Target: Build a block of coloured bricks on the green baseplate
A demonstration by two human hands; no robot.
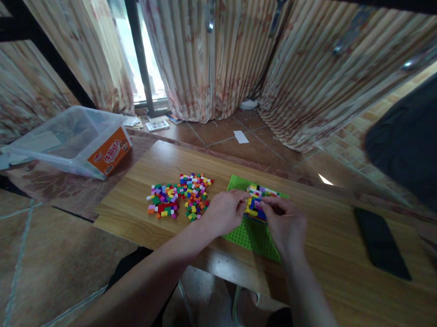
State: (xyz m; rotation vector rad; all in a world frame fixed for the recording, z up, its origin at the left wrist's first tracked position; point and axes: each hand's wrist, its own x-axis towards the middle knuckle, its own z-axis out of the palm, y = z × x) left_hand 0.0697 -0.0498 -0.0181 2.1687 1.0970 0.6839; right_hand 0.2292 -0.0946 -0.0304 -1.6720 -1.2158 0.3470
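Note:
A small structure of multicoloured building bricks [256, 205], with yellow, blue and white showing, stands on a green studded baseplate [253, 238]. My left hand [225, 211] is at its left side, with curled fingertips against the bricks. From the right, my right hand [285, 223] reaches over it, thumb and forefinger pinched close together at a small purple brick by the top. The fingers partly hide the structure, so I cannot tell whether that brick is attached. To the left of my left hand lies a spread pile of loose bricks [171, 197] in many colours.
The wooden table [320, 237] carries a dark phone-like slab [381, 243] at the right. A clear plastic bin [69, 141] with an orange label stands on the floor at left. Curtains [224, 61] hang behind, and papers [241, 137] lie on the tiles.

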